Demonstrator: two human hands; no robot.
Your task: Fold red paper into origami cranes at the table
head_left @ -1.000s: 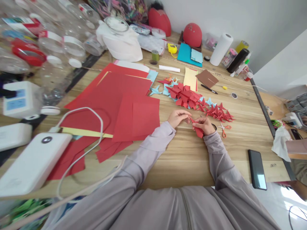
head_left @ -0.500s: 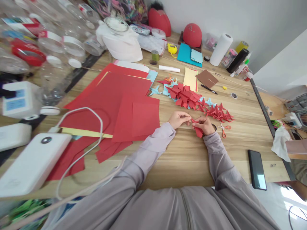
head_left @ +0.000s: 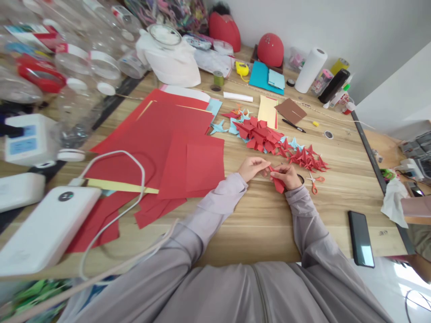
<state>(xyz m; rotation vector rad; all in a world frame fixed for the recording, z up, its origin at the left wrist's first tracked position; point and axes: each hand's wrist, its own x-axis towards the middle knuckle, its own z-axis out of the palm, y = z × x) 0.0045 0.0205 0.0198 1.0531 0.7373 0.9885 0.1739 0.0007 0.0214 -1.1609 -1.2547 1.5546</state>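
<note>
Place: a papercraft workspace; room type beyond that unclear. Evidence: wood-grain table (head_left: 323,224) with stacked red paper sheets (head_left: 178,121), a heap of folded paper shapes (head_left: 257,133), orange-handled scissors (head_left: 314,185), a yellow tape measure (head_left: 241,68). Clear plastic bottles (head_left: 104,67) crowd the left end; another person (head_left: 417,207) shows partly at far right.

Table (head_left: 249,229): wood look, streaked grain, smooth | sheets (head_left: 178,121): matt paper | folded piece (head_left: 278,185), right of sheets: matt paper | bottles (head_left: 105,66), left beyond sheets: clear glossy plastic | power bank (head_left: 47,229), left front of sheets: smooth plastic | phone (head_left: 360,231), far right of sheets: glossy screen | sleeves (head_left: 218,202): wrinkled matt cloth
</note>
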